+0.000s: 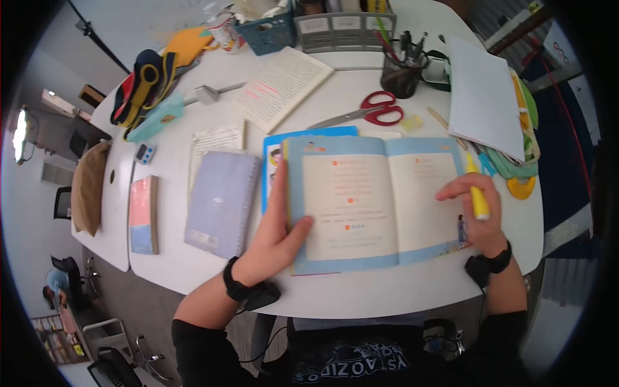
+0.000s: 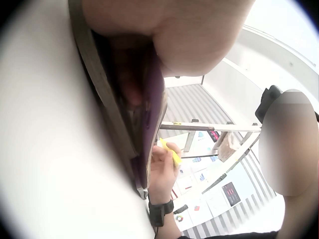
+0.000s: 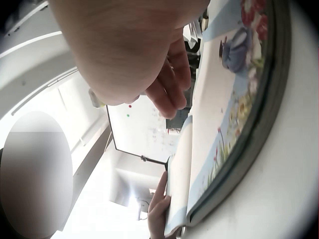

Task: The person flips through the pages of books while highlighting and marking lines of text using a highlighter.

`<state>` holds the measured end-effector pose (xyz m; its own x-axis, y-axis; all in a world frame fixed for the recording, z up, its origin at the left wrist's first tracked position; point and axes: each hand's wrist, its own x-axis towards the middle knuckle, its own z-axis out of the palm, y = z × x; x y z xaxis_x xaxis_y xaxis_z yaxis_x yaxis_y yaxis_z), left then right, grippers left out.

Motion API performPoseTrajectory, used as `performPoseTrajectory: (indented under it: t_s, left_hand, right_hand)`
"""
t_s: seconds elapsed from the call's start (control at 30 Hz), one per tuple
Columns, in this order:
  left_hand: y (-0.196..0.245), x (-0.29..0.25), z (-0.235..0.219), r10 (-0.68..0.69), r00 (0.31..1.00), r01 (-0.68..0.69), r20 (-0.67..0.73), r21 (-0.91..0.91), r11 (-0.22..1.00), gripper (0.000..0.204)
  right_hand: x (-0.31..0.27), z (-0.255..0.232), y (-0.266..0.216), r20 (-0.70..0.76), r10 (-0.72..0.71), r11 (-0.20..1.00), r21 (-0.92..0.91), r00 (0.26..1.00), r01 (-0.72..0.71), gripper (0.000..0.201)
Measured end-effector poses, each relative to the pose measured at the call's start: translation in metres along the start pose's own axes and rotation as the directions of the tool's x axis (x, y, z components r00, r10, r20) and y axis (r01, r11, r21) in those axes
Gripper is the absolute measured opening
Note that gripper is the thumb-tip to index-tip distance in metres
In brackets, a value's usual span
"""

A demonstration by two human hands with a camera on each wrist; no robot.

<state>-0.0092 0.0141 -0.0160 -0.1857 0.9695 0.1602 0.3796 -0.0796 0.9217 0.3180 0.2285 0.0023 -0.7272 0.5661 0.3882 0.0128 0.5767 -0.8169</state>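
Note:
An open book (image 1: pixel 348 193) with blue-bordered pages lies in front of me. My left hand (image 1: pixel 267 251) grips its left edge, thumb on the page. In the left wrist view, fingers reach under the book's purple cover (image 2: pixel 155 102). My right hand (image 1: pixel 488 226) holds a yellow highlighter (image 1: pixel 480 203) over the right page, index finger bent toward the paper. The right wrist view shows the right hand's fingers (image 3: pixel 167 94) above the illustrated page (image 3: pixel 212 109); the highlighter is mostly hidden there.
A blue book (image 1: pixel 309 133) lies partly under the open one. Left of it is a lilac spiral notebook (image 1: pixel 221 200). Beyond lie red-handled scissors (image 1: pixel 380 109), a pen cup (image 1: pixel 401 74) and a book with pink-marked text (image 1: pixel 284 87). White paper (image 1: pixel 483 97) lies at the right.

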Motion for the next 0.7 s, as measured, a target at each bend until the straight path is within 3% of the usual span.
performPoseTrajectory:
  t_s: [0.1,0.2,0.23,0.27,0.33,0.43,0.53,0.6,0.63,0.67,0.7]
  left_hand:
    - [0.004,-0.002,0.004,-0.072,0.997,0.062,-0.041,-0.198,0.978,0.09]
    - [0.004,-0.005,0.001,-0.168,0.986,0.166,0.006,-0.173,0.971,0.081]
    - [0.014,-0.003,0.005,-0.274,0.962,0.258,-0.007,-0.312,0.914,0.069]
    - [0.017,-0.004,0.007,-0.298,0.954,0.269,-0.018,-0.381,0.885,0.062]
    - [0.024,-0.005,0.006,-0.323,0.946,0.304,0.012,-0.367,0.879,0.06]
    - [0.02,-0.006,0.006,-0.283,0.958,0.256,-0.047,-0.307,0.917,0.059]
    - [0.022,-0.003,0.002,-0.298,0.955,0.277,0.013,-0.408,0.87,0.056]
    - [0.018,-0.002,0.006,-0.294,0.956,0.26,-0.01,-0.439,0.86,0.056]
    - [0.016,-0.005,0.001,-0.286,0.958,0.261,0.006,-0.424,0.867,0.056]
    - [0.015,-0.008,-0.003,-0.324,0.945,0.272,-0.05,-0.428,0.862,0.056]
    - [0.013,-0.007,-0.004,-0.317,0.948,0.289,-0.005,-0.396,0.871,0.057]
  right_hand:
    - [-0.004,-0.008,0.025,-0.22,-0.005,0.997,0.073,0.975,0.022,0.033]
    - [-0.006,-0.017,0.036,-0.301,0.117,0.993,0.049,0.946,-0.107,0.037]
    - [-0.004,-0.017,0.037,-0.302,0.156,0.987,0.08,0.94,-0.138,0.036]
    - [0.0,-0.014,0.033,-0.291,0.199,0.979,0.106,0.936,-0.176,0.036]
    - [0.004,-0.01,0.025,-0.25,0.231,0.964,0.188,0.94,-0.187,0.032]
    - [0.008,-0.004,0.02,-0.196,0.23,0.965,0.173,0.953,-0.197,0.03]
    - [0.01,-0.007,0.017,-0.111,0.242,0.96,0.174,0.964,-0.221,0.033]
    - [0.008,-0.004,0.016,-0.13,0.265,0.952,0.19,0.955,-0.238,0.037]
    - [0.01,-0.001,0.015,-0.061,0.249,0.951,0.202,0.967,-0.232,0.037]
    - [0.009,0.0,0.013,-0.114,0.221,0.963,0.181,0.969,-0.199,0.038]
    - [0.009,0.002,0.012,-0.179,0.195,0.973,0.158,0.964,-0.167,0.039]
